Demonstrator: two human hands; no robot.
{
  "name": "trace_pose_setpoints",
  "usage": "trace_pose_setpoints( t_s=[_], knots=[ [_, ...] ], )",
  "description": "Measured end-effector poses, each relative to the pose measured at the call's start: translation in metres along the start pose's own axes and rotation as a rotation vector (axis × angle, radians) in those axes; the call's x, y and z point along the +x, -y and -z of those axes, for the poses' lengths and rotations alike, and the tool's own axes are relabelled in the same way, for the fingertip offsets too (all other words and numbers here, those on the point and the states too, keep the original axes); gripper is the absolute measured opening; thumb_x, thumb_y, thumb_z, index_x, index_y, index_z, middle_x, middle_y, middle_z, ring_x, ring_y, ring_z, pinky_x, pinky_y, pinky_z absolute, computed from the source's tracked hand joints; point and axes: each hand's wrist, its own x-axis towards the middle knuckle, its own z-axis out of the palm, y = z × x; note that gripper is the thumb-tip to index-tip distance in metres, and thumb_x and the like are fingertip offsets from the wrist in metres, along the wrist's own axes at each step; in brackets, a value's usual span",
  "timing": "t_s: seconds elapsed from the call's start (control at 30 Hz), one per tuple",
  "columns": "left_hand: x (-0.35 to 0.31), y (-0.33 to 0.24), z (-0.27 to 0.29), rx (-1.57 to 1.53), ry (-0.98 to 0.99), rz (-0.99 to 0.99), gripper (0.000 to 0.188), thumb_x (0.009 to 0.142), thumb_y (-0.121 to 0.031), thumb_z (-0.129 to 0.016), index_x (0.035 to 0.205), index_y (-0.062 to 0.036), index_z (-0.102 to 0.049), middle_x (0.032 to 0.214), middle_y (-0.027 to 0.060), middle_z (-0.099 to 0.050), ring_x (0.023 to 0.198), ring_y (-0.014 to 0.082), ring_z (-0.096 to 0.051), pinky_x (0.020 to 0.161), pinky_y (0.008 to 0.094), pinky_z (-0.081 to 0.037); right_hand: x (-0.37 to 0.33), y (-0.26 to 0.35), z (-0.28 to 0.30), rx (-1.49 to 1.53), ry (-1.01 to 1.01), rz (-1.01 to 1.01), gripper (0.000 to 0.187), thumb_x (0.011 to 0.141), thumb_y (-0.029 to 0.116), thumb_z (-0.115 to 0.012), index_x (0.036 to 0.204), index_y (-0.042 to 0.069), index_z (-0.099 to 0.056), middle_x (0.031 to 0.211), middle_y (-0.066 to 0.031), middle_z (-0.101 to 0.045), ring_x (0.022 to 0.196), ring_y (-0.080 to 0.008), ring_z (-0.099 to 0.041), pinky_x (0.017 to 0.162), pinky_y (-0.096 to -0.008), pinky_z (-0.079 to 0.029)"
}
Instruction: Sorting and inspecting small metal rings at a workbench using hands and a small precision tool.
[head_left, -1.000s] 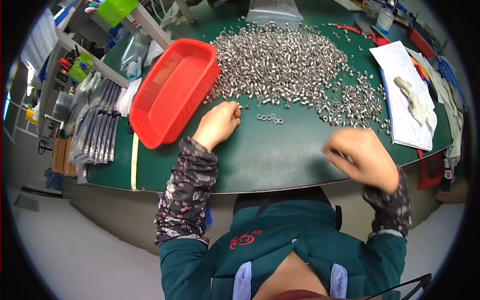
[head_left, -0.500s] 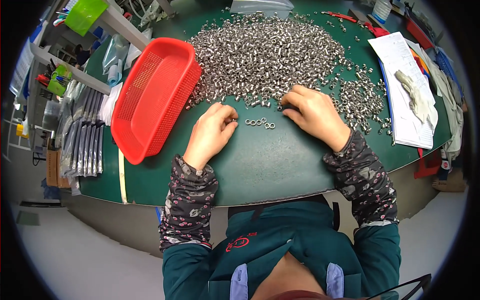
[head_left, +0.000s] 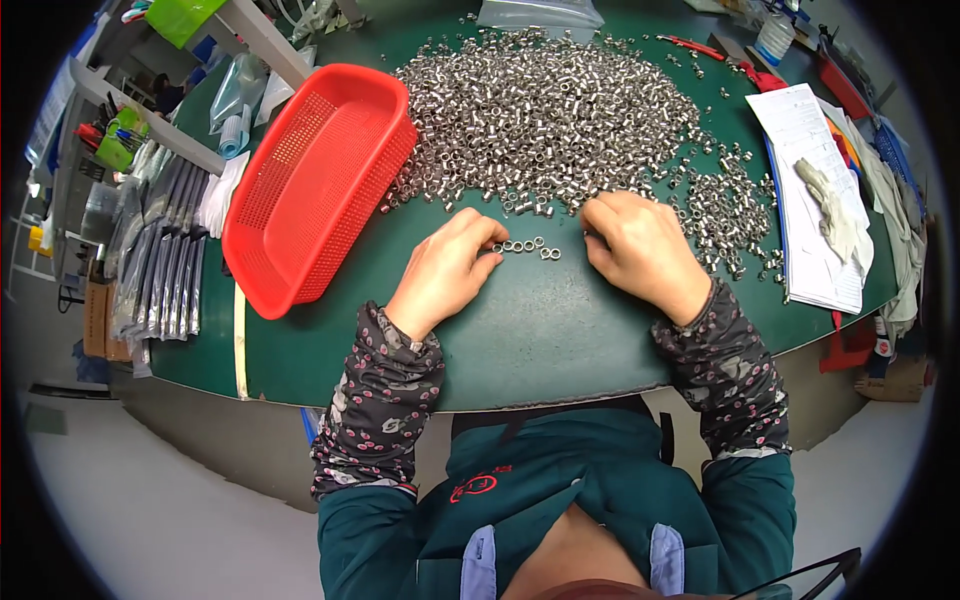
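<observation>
Small shiny metal rings (head_left: 517,246) lie in a short, uneven row on the green table (head_left: 540,340), between my two hands. At the row's left end, my left hand (head_left: 445,265) is closed in a pinch, with thumb and forefinger on an end ring. My right hand (head_left: 648,248) is right of the row and apart from it, its fingers curled in toward the thumb. Whatever those fingers hold, if anything, is hidden. Beyond both hands spreads a large heap of the same metal rings (head_left: 550,120), its near edge close to my right fingers.
A red perforated plastic basket (head_left: 365,195) stands left of the heap. More loose rings (head_left: 725,205) lie to the right, beside papers (head_left: 790,125) with a pale glove (head_left: 825,205) on top. Red-handled pliers (head_left: 690,46) rest at the back. Bagged dark items (head_left: 175,280) hang or stand at the left.
My left hand has moved right, up to the left end of the row of rings. My right hand has drawn slightly back from the heap, its fingers more curled. The view has shifted slightly.
</observation>
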Motion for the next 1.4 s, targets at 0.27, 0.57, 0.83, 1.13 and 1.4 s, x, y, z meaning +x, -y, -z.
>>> trace_pose_setpoints(
  t_s=[0.27,0.57,0.83,1.13,1.4],
  knots=[
    [0.003,-0.009,0.001,-0.019,0.045,0.022,0.022,0.076,-0.007,-0.067,0.096,-0.0074,-0.058,0.087,0.0065,-0.056,0.081,0.0234,-0.061,0.069,0.0346,-0.049,-0.001,0.002,-0.008,0.149,0.134,0.0,0.012,0.072,0.007,-0.064,0.082,0.004,-0.057,0.08,-0.0096,-0.055,0.077,-0.0287,-0.058,0.065,-0.0399,-0.048],
    [0.006,-0.013,-0.007,-0.106,0.048,0.025,0.027,0.076,-0.007,-0.068,0.101,-0.0074,-0.059,0.092,0.0066,-0.056,0.084,0.0228,-0.061,0.073,0.0339,-0.049,0.0,0.003,-0.015,0.354,0.218,-0.164,0.029,0.071,0.011,-0.072,0.098,0.007,-0.063,0.083,-0.0067,-0.057,0.074,-0.0233,-0.06,0.066,-0.0353,-0.048],
    [0.005,-0.008,-0.011,-0.079,0.057,-0.05,0.033,0.074,-0.003,-0.07,0.106,-0.006,-0.061,0.093,0.0033,-0.054,0.072,0.015,-0.051,0.066,0.028,-0.046,0.001,0.005,-0.022,0.325,0.191,-0.119,0.03,0.072,0.013,-0.073,0.1,0.009,-0.064,0.083,-0.0063,-0.057,0.074,-0.0225,-0.06,0.066,-0.0351,-0.048],
    [0.003,-0.01,0.001,-0.116,0.135,0.079,0.031,0.073,-0.009,-0.071,0.101,-0.0041,-0.061,0.091,0.0085,-0.056,0.084,0.0222,-0.059,0.073,0.033,-0.048,0.003,0.008,-0.017,0.34,0.252,-0.146,0.027,0.073,0.017,-0.071,0.098,0.008,-0.064,0.088,-0.0076,-0.059,0.083,-0.0265,-0.061,0.071,-0.0391,-0.049],
    [0.004,-0.011,0.001,-0.11,0.152,0.075,0.028,0.072,-0.01,-0.072,0.098,-0.0041,-0.061,0.09,0.0081,-0.056,0.086,0.0222,-0.059,0.074,0.0332,-0.048,0.003,0.008,-0.019,0.351,0.247,-0.128,0.027,0.072,0.017,-0.072,0.097,0.009,-0.064,0.087,-0.0071,-0.059,0.082,-0.0256,-0.061,0.071,-0.0383,-0.049]
  ],
)
